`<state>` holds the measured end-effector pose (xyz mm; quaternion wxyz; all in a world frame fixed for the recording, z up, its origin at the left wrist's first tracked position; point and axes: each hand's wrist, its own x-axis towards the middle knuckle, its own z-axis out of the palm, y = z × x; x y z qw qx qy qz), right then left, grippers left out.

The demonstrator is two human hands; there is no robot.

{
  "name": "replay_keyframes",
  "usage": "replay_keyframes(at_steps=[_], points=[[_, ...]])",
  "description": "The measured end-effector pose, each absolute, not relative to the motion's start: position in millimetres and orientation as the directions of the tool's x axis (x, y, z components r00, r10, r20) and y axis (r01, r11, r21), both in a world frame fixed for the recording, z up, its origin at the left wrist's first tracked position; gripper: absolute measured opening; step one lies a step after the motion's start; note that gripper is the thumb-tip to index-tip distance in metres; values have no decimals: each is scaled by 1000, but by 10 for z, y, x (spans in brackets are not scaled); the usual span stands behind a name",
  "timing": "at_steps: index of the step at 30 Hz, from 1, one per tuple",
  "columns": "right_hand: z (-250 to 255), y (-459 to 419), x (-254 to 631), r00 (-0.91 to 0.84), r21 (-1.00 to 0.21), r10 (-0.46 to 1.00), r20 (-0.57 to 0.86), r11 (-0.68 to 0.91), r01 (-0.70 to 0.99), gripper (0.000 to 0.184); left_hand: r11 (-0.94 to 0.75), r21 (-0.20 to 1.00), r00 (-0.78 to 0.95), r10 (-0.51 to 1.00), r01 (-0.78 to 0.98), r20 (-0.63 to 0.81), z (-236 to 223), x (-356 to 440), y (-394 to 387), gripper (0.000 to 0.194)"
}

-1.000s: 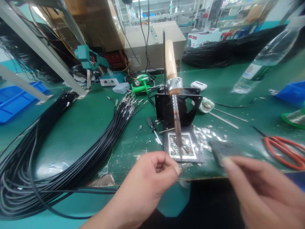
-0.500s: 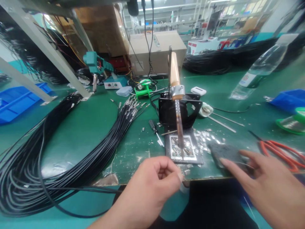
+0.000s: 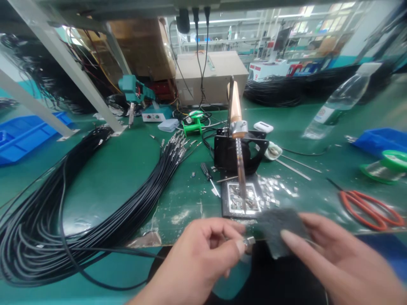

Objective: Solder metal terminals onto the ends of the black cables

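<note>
My left hand (image 3: 203, 250) is closed in a pinch on a small metal piece (image 3: 249, 241) at the table's front edge. My right hand (image 3: 337, 258) holds a dark grey pad (image 3: 280, 228) between fingers and thumb, just right of that piece. Behind them a soldering iron with a wooden handle (image 3: 237, 127) stands tip down in a black stand, over a small black tray (image 3: 241, 199) of metal bits. Loose metal tabs (image 3: 275, 186) lie scattered to the tray's right.
A large bundle of black cables (image 3: 95, 199) covers the left of the green table. Red-handled scissors (image 3: 369, 205), a green solder spool (image 3: 386, 165), a plastic bottle (image 3: 340, 101), a small screwdriver (image 3: 208, 176) and blue bins (image 3: 22, 133) lie around.
My right hand picked the grey pad off the table and brought it left toward the metal piece in my left hand. The view has tilted up a little.
</note>
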<state>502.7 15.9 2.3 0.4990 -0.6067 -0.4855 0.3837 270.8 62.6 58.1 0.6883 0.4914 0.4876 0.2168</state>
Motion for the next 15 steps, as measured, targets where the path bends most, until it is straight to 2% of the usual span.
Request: replay_keyframes(at_steps=[2, 4, 10, 15], points=[[95, 218, 4818, 108, -988, 991, -76, -90, 125, 39, 417, 891, 407, 793, 181, -454, 573, 2710, 608, 28], [125, 275, 4655, 67, -987, 992, -109, -116, 113, 37, 413, 894, 394, 802, 176, -448, 564, 2697, 592, 28], [100, 263, 4539, 209, -954, 969, -130, -180, 242, 52, 381, 916, 386, 832, 128, -400, 633, 2645, 556, 29], [61, 99, 4604, 137, -938, 984, -116, -154, 311, 44, 283, 945, 383, 864, 165, -326, 692, 2670, 464, 26]])
